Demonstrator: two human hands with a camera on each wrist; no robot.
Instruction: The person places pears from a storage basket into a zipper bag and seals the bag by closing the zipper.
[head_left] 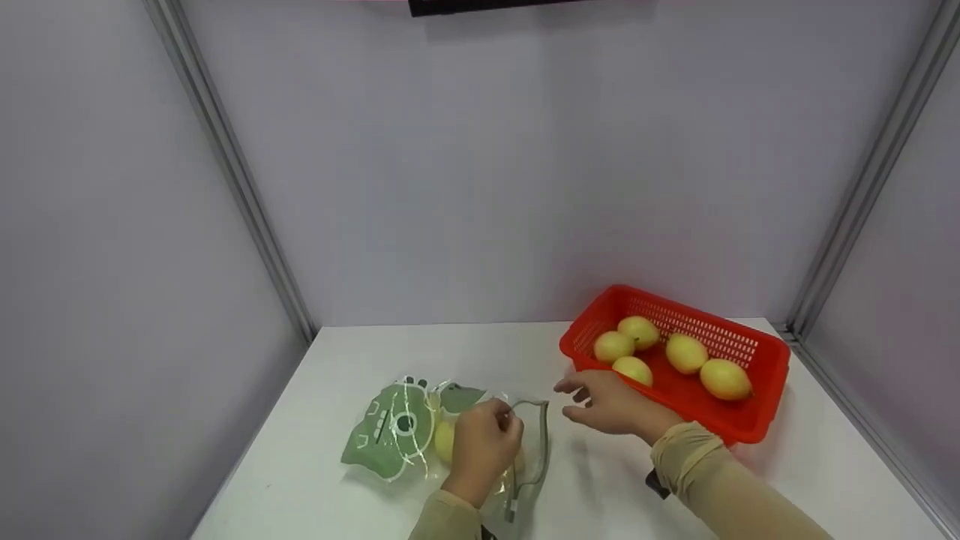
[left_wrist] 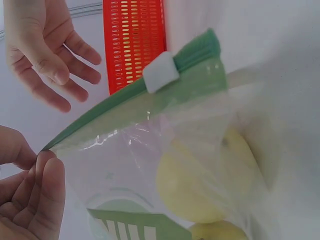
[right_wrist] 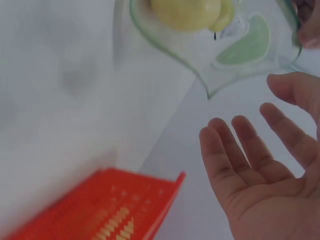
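Observation:
My left hand (head_left: 484, 446) pinches one end of the green zip strip (left_wrist: 105, 112) of a clear slider bag between fingertips and thumb. Green printed patterns (head_left: 390, 431) cover part of the bag, which lies on the table. A white slider (left_wrist: 161, 72) sits near the strip's far end. Yellow lemons (left_wrist: 200, 185) show through the clear plastic. My right hand (head_left: 611, 401) hovers between the bag and the red basket, holding nothing, its fingers spread and loosely bent. In the right wrist view its palm and fingers (right_wrist: 260, 165) are apart from the bag's corner.
A red perforated plastic basket (head_left: 682, 394) stands at the right of the white table (head_left: 300, 480), with several lemons (head_left: 726, 379) inside. Pale panels (head_left: 480, 187) close off the back and both sides. A dark bar (head_left: 487, 6) crosses the top.

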